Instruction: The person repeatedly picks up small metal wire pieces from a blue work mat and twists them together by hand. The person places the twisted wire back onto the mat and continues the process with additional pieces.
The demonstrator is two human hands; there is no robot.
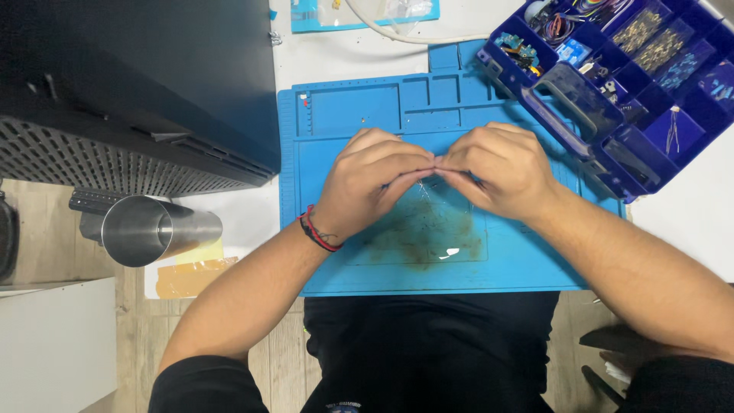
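I see my left hand (372, 183) and right hand (498, 170) meeting fingertip to fingertip over the blue silicone work mat (336, 122) on the bench, pinching something too small to tell. The blue plastic compartment box (612, 76) sits at the mat's upper right corner.

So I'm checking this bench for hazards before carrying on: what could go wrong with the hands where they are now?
1. The left hand and right hand pinch something too small to make out; dropped, it might be hard to spot on the stained blue work mat.
2. The open blue plastic parts organiser sits near the right forearm; a nudge could spill it.
3. The shiny steel cylinder sits at the table's edge and could roll off.
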